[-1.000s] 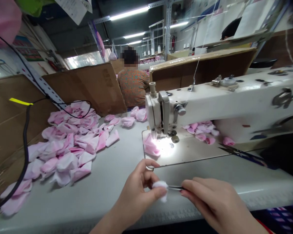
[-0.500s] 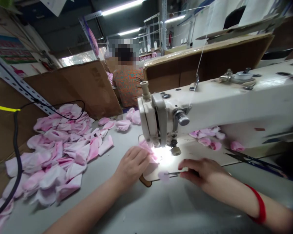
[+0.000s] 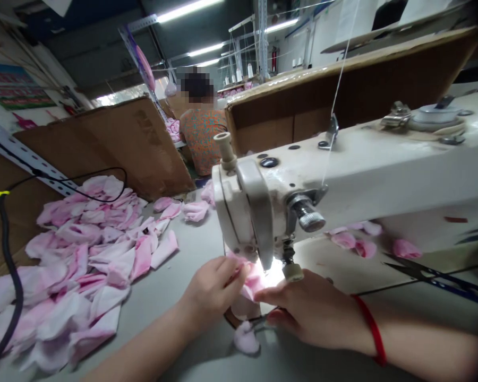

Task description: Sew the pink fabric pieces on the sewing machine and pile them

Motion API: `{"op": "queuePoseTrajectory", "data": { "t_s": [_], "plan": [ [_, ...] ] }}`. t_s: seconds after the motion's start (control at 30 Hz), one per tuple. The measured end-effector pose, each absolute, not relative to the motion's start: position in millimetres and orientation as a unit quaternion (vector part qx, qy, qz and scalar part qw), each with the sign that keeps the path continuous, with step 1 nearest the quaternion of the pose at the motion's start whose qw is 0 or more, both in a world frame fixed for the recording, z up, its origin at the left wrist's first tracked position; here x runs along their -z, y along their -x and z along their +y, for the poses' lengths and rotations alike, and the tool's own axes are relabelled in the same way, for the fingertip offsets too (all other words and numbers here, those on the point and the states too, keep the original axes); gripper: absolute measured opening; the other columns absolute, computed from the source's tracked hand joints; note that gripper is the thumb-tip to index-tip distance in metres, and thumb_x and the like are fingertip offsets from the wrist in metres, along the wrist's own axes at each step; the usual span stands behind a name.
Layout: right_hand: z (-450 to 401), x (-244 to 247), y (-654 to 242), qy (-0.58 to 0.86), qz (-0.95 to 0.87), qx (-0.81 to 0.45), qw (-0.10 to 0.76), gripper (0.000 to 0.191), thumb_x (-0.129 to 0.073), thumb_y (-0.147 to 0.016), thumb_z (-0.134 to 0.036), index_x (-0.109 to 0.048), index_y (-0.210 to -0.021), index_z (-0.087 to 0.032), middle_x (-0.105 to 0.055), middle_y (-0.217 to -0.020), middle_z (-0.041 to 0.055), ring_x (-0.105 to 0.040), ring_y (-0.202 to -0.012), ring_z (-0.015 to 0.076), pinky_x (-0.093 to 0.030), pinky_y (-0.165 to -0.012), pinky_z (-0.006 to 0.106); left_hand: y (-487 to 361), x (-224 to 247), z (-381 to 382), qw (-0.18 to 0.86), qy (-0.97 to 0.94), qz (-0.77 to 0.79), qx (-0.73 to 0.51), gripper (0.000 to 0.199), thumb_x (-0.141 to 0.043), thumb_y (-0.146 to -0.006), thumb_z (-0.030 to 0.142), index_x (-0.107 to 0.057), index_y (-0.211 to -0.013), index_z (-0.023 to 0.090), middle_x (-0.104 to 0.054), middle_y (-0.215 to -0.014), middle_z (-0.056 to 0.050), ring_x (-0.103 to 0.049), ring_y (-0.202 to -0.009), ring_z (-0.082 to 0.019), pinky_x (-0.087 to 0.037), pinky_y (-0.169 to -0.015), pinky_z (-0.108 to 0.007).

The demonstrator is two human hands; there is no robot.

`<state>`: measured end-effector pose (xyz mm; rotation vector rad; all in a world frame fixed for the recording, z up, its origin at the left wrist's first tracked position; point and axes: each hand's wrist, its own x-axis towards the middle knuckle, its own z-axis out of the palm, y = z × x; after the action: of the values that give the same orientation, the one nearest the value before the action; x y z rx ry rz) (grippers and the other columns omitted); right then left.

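Observation:
A white sewing machine stands before me, its lamp lighting the needle area. My left hand pinches a pink fabric piece at the left of the needle. From the right, my right hand, with a red band at its wrist, reaches under the machine head. Its index finger touches the fabric's edge. Below that finger, its thumb and curled fingers hold a thin metal tool, mostly hidden, whose kind I cannot tell. A small pale-pink fabric piece lies at the tool's tip, near the table's front.
Many pink fabric pieces are heaped on the left of the table, beside a black cable. Scissors and several small pink pieces lie right of the needle. Cardboard panels stand behind; beyond sits a person.
My right hand has moved left to the fabric beside the needle, bringing the tool and small pale piece along. My left hand stays on the pink fabric. The view has shifted closer.

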<state>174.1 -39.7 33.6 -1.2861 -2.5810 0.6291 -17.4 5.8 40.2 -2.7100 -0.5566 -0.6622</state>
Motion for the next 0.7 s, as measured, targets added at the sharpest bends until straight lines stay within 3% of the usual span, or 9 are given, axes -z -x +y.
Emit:
{"op": "queuePoseTrajectory", "data": {
  "t_s": [0.1, 0.17, 0.33, 0.43, 0.53, 0.7],
  "plan": [
    [-42.3, -33.6, -172.2, 0.446, -0.868, -0.199, 0.092, 0.027, -0.045, -0.077, -0.030, -0.055, -0.101, -0.029, -0.064, -0.078, 0.0005, -0.057, -0.072, 0.0193, -0.033, -0.058, 0.028, 11.7, -41.9, 12.6, 0.234, 0.931, -0.180, 0.214, 0.015, -0.040, -0.081, 0.009, -0.054, -0.076, 0.009, -0.054, -0.062, -0.004, -0.051, -0.058, -0.016, -0.040, -0.048, -0.029],
    [-43.3, -34.2, -171.4, 0.455, -0.864, -0.194, 0.090, 0.026, -0.045, -0.076, -0.029, -0.054, -0.100, -0.030, -0.064, -0.077, -0.0006, -0.057, -0.071, 0.0197, -0.031, -0.056, 0.028, 10.3, -41.8, 9.3, 0.238, 0.931, -0.179, 0.210, 0.021, -0.036, -0.081, 0.008, -0.054, -0.070, 0.011, -0.053, -0.058, -0.003, -0.050, -0.055, -0.016, -0.038, -0.047, -0.029],
    [-45.2, -34.5, -171.2, 0.457, -0.863, -0.192, 0.093, 0.015, -0.045, -0.075, -0.028, -0.055, -0.086, -0.026, -0.063, -0.076, -0.0017, -0.057, -0.067, 0.0189, -0.027, -0.051, 0.028, 9.9, -39.9, -3.5, 0.197, 0.965, -0.077, 0.155, 0.022, -0.034, -0.082, 0.009, -0.056, -0.079, 0.011, -0.057, -0.090, -0.007, -0.051, -0.086, -0.019, -0.042, -0.072, -0.033],
    [-46.4, -35.3, -169.4, 0.464, -0.861, -0.190, 0.082, 0.018, -0.042, -0.076, -0.029, -0.054, -0.089, -0.026, -0.063, -0.075, -0.0013, -0.058, -0.065, 0.0193, -0.025, -0.049, 0.028, 6.7, -35.2, 0.3, 0.171, 0.968, -0.144, 0.110, 0.021, -0.035, -0.082, 0.012, -0.055, -0.077, 0.012, -0.057, -0.078, -0.006, -0.052, -0.077, -0.019, -0.042, -0.065, -0.033],
    [-47.3, -38.3, -164.8, 0.483, -0.850, -0.201, 0.058, 0.023, -0.042, -0.076, -0.028, -0.052, -0.096, -0.029, -0.064, -0.075, -0.0019, -0.058, -0.065, 0.0201, -0.025, -0.048, 0.028, 4.5, -26.4, 4.7, 0.115, 0.951, -0.246, 0.149, 0.022, -0.035, -0.084, 0.019, -0.054, -0.075, 0.015, -0.054, -0.067, -0.002, -0.050, -0.063, -0.015, -0.041, -0.057, -0.030],
    [-48.0, -40.2, -157.4, 0.497, -0.839, -0.223, 0.001, 0.027, -0.041, -0.077, -0.026, -0.051, -0.101, -0.027, -0.064, -0.074, -0.0002, -0.059, -0.065, 0.0201, -0.025, -0.045, 0.027, 7.5, -16.6, 0.6, 0.076, 0.925, -0.318, 0.192, 0.021, -0.035, -0.082, 0.021, -0.055, -0.081, 0.019, -0.055, -0.068, -0.001, -0.049, -0.065, -0.015, -0.040, -0.062, -0.031]
  ]
}}
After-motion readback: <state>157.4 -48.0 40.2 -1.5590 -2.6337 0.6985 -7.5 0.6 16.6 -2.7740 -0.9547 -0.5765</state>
